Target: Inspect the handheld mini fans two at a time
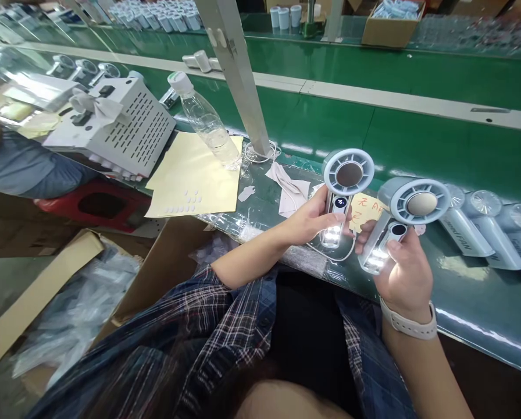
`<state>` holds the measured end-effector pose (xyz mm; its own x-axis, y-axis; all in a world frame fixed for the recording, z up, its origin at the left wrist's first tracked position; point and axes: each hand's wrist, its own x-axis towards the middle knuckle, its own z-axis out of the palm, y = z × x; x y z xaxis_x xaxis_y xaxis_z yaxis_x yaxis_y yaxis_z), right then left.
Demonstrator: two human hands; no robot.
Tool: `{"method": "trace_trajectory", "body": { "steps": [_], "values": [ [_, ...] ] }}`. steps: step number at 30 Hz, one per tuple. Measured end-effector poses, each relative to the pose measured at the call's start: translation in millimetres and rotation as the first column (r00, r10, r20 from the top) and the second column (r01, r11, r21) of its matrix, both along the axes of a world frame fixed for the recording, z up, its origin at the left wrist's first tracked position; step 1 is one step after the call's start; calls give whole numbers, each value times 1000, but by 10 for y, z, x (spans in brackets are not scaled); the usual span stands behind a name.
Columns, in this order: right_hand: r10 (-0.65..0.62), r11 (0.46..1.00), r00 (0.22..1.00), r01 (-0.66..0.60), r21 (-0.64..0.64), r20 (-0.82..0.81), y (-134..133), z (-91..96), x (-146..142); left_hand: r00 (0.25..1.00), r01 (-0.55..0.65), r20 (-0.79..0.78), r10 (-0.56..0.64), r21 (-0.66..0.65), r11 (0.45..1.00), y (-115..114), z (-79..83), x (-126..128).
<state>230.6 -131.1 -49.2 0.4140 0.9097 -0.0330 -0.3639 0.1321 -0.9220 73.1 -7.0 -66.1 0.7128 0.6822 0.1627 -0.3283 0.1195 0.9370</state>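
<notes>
Plaid shirt closest. Right of the post, a lit-screen fan and a dark-screened fan are gripped by the left hand and right hand, fingers wrapped round each. One's switched on, one's not yet, seemingly.

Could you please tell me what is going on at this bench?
A person is holding two fans upright over a green worktop. The left hand grips a light-blue, round-headed plastic fan whose small oval display is lit. The right hand grips a matching light-blue fan with a dark display. More light-blue fans lie in a row beyond the right hand.
</notes>
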Motion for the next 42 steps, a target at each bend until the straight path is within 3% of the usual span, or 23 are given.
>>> {"method": "trace_trajectory", "body": {
  "steps": [4, 8, 15, 22, 35, 39, 42],
  "values": [
    [-42, 999, 999, 43, -23, 28, 1, -40, 15, 997, -52, -62, 49, -61, 997, 17, -18, -1],
    [-47, 997, 999, 48, -55, 16, -1, -88, 35, 997, 49, -43, -59, -200, 979, 7, -30, 2],
    [-70, 995, 997, 68, -70, -26, -31, -108, 50, 994, 109, 21, -107, -140, 984, -9, -26, 39],
    [-62, 996, 997, 58, -73, -47, -42, -110, 67, 995, 89, -37, -95, -129, 988, 18, -112, 42],
    [-49, 997, 998, 47, -69, -25, -52, -152, 57, 991, 131, 5, -131, -97, 987, -11, -2, 23],
    [-62, 996, 995, 56, -69, -81, -47, -137, 52, 989, 41, -140, -55, -96, 994, -41, 46, 9],
    [-9, 998, 988, 0, -60, -151, -45, -154, 73, 987, 0, -157, -20, -123, 992, -78, 64, 22]
  ]
}}
